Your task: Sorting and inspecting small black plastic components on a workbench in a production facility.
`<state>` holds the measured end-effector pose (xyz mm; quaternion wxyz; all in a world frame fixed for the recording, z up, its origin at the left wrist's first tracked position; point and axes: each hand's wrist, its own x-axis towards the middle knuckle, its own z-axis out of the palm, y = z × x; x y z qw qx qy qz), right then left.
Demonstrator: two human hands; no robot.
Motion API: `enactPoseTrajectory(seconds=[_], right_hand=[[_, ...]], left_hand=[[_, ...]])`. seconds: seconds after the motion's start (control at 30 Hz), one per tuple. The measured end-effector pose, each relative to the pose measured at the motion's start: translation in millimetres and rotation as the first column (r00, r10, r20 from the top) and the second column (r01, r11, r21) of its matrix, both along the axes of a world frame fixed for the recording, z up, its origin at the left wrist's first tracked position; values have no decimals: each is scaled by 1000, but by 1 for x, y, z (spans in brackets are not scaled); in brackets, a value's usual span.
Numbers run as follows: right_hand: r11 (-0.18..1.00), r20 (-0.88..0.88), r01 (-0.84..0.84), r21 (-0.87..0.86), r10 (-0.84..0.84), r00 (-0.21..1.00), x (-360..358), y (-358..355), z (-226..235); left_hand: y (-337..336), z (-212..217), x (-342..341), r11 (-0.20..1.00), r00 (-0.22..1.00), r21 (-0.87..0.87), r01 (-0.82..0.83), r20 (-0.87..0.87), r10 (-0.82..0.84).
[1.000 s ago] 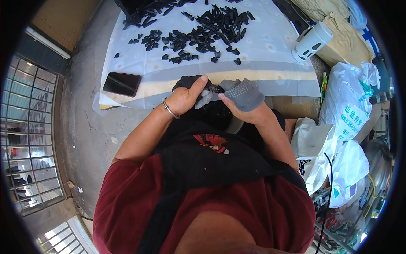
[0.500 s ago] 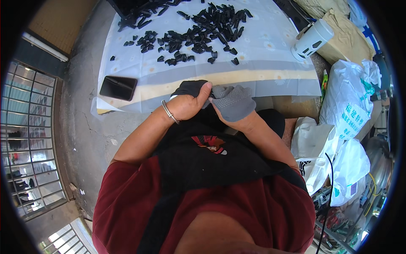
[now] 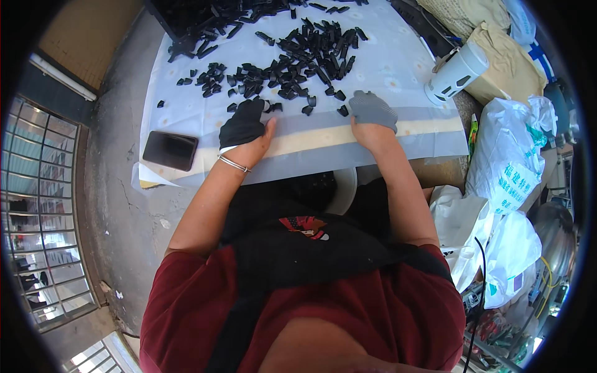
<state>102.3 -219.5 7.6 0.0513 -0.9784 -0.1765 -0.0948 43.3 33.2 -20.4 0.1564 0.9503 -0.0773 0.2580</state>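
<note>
Both gloved hands sit at the table [image 3: 186, 112] edge beside the black plastic pieces [image 3: 298, 56]. Left hand [image 3: 244, 127] and right hand [image 3: 372, 112] lie flat, gripping nothing. I'd pick off the nearest strays 1 at a time, leaving the pile alone.

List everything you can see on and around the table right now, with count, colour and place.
small black plastic pieces: many, black, scattered over the table's far half
pale sheet-covered table: one, whitish, ahead
flat dark phone: one, black, near left corner
white cylindrical device: one, white, right edge
tan sack: one, beige, beyond the device
white plastic bags: several, white, on the right
metal window grille: one, grey, far left
left hand: black glove, bracelet at wrist, on table
right hand: grey glove, on table
</note>
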Motion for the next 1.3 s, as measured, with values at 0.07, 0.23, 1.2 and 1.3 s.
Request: enactPoseTrajectory(seconds=[0.07,0.23,1.2,1.3], right_hand=[[998,50,-50,-44,52,997,11,21,-4],[847,198,-494,195,460,866,19,71,-16],[900,143,-338,275,309,940,48,12,23],[926,152,-211,314,170,974,28,-1,45]], left_hand=[[4,-5,10,997,997,11,-77,-12,78],[7,-14,13,993,995,74,-97,-18,98],[6,-12,6,996,998,66,60,-5,-60],[5,-6,0,997,995,67,29,-94,-23]])
